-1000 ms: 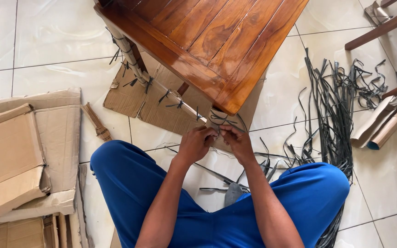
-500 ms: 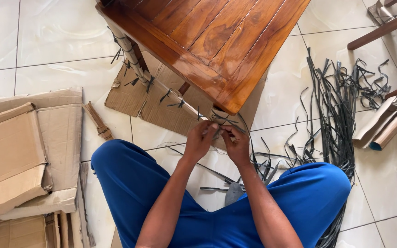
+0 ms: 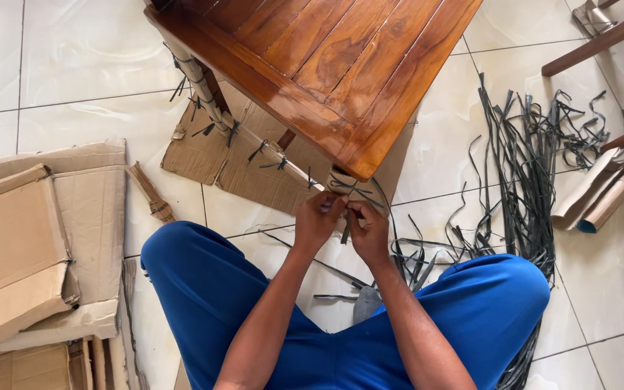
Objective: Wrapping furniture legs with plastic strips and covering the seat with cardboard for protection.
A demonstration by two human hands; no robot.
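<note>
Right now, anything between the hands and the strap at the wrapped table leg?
Nothing visible. The left hand and right hand both pinch the dark strap just below the table corner, beside the wrapped leg.

Both hands — left hand (image 3: 317, 219), right hand (image 3: 370, 230) — pinch a dark strap (image 3: 346, 230)

- Left hand (image 3: 318, 217) and right hand (image 3: 370, 230): bare, no gloves, rings or watch visible, centre of frame.
- Forearms: bare to the lower edge of frame; no sleeves in view.
- Legs: plain bright blue trousers, smooth cloth, lower centre and lower right.
</note>
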